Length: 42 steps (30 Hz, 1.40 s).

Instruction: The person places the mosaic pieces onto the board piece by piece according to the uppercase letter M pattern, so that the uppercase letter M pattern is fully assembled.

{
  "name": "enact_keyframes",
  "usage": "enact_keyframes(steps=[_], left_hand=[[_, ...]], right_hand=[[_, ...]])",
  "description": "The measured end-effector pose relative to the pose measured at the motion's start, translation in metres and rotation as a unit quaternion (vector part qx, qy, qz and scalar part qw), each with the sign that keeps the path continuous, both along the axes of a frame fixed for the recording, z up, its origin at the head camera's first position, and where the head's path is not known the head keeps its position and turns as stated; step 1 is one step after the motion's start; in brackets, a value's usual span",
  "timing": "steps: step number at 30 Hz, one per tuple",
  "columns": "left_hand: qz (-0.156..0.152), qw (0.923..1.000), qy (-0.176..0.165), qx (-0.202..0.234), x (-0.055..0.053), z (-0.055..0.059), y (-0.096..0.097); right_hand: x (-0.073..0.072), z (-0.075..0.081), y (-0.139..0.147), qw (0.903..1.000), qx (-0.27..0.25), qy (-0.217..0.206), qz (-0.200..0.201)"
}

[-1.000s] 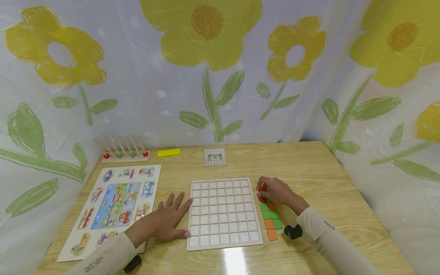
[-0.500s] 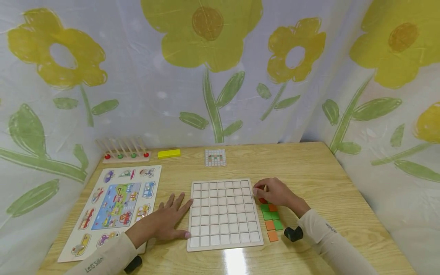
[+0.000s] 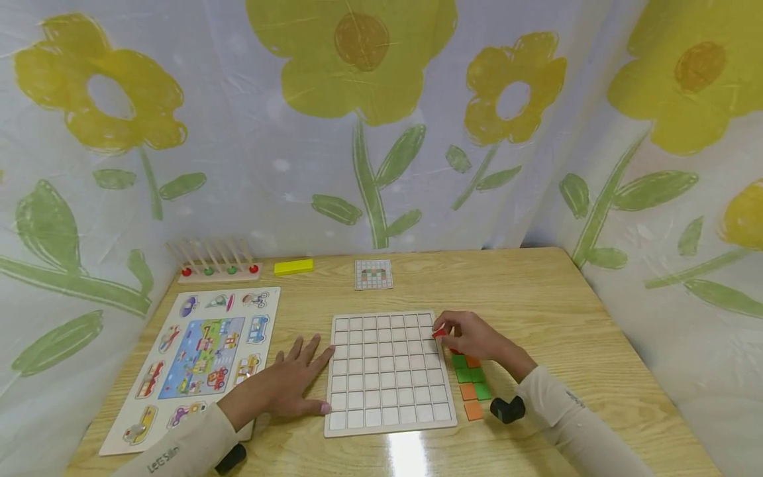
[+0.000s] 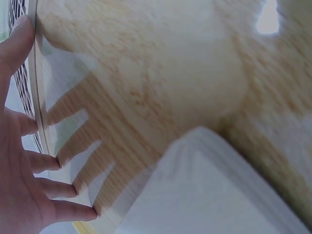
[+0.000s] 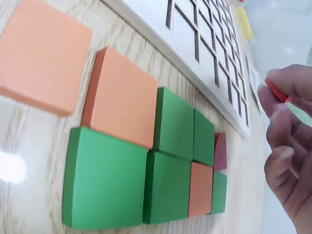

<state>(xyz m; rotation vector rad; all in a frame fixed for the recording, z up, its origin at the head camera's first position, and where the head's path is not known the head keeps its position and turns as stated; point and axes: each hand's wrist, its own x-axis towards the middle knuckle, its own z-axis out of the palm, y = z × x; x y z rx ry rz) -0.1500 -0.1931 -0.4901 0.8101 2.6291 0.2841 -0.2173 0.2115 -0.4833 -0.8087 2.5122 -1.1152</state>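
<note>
A wooden grid board (image 3: 390, 363) with bare square cells lies on the table. My left hand (image 3: 292, 384) is spread flat at its left side, thumb and index fingertip at the edge. In the right wrist view, the thumb and index finger of my right hand (image 5: 292, 131) pinch a small red tile (image 5: 277, 90). In the head view that hand is at the board's upper right edge, with the tile overlapping the rim. Below it, green tiles (image 3: 463, 375) and orange tiles (image 3: 473, 410) lie in a cluster, with another red piece (image 5: 221, 153) at the far end.
A picture puzzle board (image 3: 199, 358) lies to the left. Behind it stand a peg rack with beads (image 3: 218, 271) and a yellow block (image 3: 293, 267). A small pattern card (image 3: 373, 274) lies at the back. A flower-print curtain (image 3: 274, 165) closes off the far side.
My right hand has moved left from the tile cluster to the board's right edge, bringing a red tile away from the others. The left hand stays put.
</note>
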Motion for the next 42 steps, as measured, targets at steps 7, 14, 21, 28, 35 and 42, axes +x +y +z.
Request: enact_keyframes(steps=[7,14,21,28,35,42], left_hand=[[0.000,1.0000,-0.001,0.001,0.001,0.002,0.000],[0.004,1.0000,-0.004,0.001,0.001,0.002,0.002],[0.005,1.0000,-0.005,0.003,0.002,0.000,0.001],[0.009,0.9999,-0.007,0.008,0.002,0.002,0.001],[0.009,0.9999,-0.006,0.004,0.002,0.004,0.002],[0.016,0.9998,-0.010,0.001,0.003,0.004,0.002]], right_hand=[[0.002,0.002,-0.006,0.9991,-0.005,0.007,0.043],[0.004,-0.002,-0.010,0.9987,-0.006,0.009,0.051],[0.008,-0.001,-0.017,0.9985,-0.003,-0.004,0.054],[0.011,0.002,-0.025,0.9991,0.017,-0.017,0.035],[0.014,0.004,-0.030,0.9988,0.007,-0.019,0.044],[0.014,0.001,-0.038,0.9984,-0.001,-0.034,0.045]])
